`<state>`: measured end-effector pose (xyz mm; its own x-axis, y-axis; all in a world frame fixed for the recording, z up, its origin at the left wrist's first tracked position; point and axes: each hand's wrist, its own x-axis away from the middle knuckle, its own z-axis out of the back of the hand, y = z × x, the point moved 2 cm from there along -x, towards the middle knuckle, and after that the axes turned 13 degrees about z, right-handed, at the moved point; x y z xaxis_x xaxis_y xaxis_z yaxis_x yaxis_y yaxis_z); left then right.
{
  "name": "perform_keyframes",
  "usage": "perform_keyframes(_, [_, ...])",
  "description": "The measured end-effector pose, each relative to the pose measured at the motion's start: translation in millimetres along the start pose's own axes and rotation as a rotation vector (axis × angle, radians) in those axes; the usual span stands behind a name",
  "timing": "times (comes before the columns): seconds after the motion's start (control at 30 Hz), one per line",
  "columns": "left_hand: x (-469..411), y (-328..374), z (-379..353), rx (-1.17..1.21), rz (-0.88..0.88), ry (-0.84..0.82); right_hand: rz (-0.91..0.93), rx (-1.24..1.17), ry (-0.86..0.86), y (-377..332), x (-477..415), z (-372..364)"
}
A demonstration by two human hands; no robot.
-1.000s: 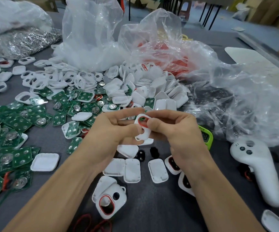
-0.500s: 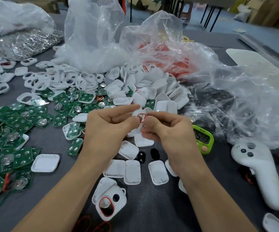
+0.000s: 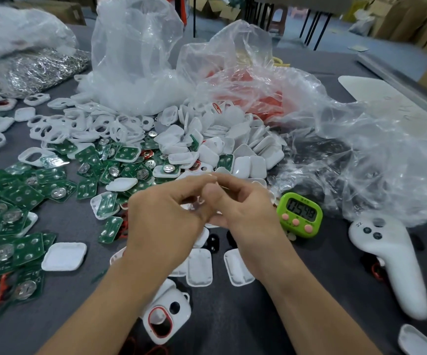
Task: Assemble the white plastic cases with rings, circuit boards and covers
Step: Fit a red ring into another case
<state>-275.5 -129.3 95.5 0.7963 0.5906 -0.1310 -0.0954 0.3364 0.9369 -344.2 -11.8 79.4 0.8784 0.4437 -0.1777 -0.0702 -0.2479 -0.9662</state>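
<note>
Case (image 3: 194,204) pinched by 2 hands' fingers (image 3: 208,194).

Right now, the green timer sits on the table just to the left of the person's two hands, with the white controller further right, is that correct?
Not quite: in the head view the green timer sits just right of the right hand, not left of both hands. The white controller is indeed further right.

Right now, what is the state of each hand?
Left hand: closed on a small white piece, mostly hidden.
Right hand: closed on the same piece.
</note>
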Motion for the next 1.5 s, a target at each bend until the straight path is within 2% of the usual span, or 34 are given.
perform_keyframes(0.07, [0.5,1.5,-1.0,-0.018,-0.018,-0.028,-0.013,0.014,0.012,1.5,-1.5,3.1])
perform_keyframes(0.17, [-5.6,0.0,4.6,-0.100,-0.006,0.030,-0.073,-0.049,0.070,-2.2,-5.6,10.0])
perform_keyframes(0.27, [-13.6,-11.2,2.9,-0.063,0.136,-0.180,-0.062,0.074,0.019,-1.7,-6.1,14.4])
perform_keyframes(0.33, [-13.0,-12.4,0.1,-0.080,0.135,-0.234,-0.052,0.173,-0.015,-1.7,-4.7,13.4])
perform_keyframes(0.4, [-13.3,-11.2,0.2,-0.047,0.142,-0.159,-0.007,0.298,-0.015,-4.6,-3.8,12.8])
perform_keyframes(0.53, [-24.7,-12.1,13.4,0.468,0.418,0.045,0.149,0.633,0.058,-13.9,-8.7,16.0])
perform_keyframes(0.63, [-37.1,-17.2,28.4,0.682,0.500,0.169,0.188,0.827,0.026,-22.3,-25.8,6.0])
perform_keyframes(0.77, [-50.8,-24.8,42.7,0.703,0.526,0.249,0.197,1.010,-0.174,-24.4,-71.6,-29.1])
perform_keyframes(0.97, [-60.2,-33.2,58.3,0.682,0.541,0.256,0.189,1.274,-0.414,-5.6,-134.4,-71.9])
perform_keyframes(1.13, [-65.1,-34.6,67.4,0.739,0.561,0.272,0.155,1.262,-0.384,-6.4,-158.4,-67.8])
perform_keyframes(1.27, [-66.8,-35.1,70.7,0.771,0.584,0.285,0.089,1.250,-0.479,-18.8,-155.8,-47.1])
perform_keyframes(1.5, [-63.3,-30.1,65.7,0.654,0.582,0.247,0.197,1.306,-0.239,-32.7,-120.1,-28.8])
